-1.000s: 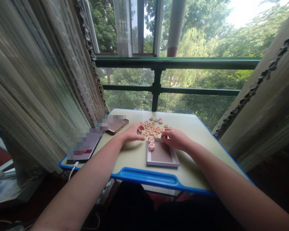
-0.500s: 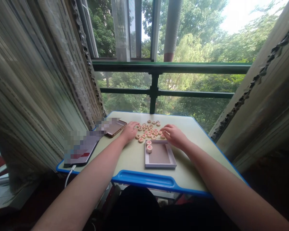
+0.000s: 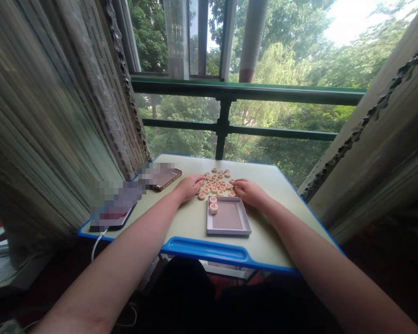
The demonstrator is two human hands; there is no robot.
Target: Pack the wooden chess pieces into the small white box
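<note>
Several round wooden game pieces (image 3: pixel 217 182) with red and dark characters lie in a loose heap at the middle of a small pale table (image 3: pixel 271 232). My left hand (image 3: pixel 188 187) rests at the heap's left edge, fingers curled over the nearest pieces. My right hand (image 3: pixel 247 190) lies at the heap's right edge, fingers bent and touching pieces there. Just in front of the heap sits a shallow grey box (image 3: pixel 244 227) with two pieces (image 3: pixel 213 204) in its far left corner. Whether either hand grips a piece is hidden.
A dark phone (image 3: pixel 164 176) and a larger dark tablet (image 3: pixel 114 211) with a white cable lie on the table's left side. The table has a blue rim (image 3: pixel 209 249). Curtains hang on both sides, and a green window railing (image 3: pixel 230 90) stands behind.
My left hand pulled back from the heap's front to its left edge. My right hand stayed at the box's far right corner. The view shifted slightly.
</note>
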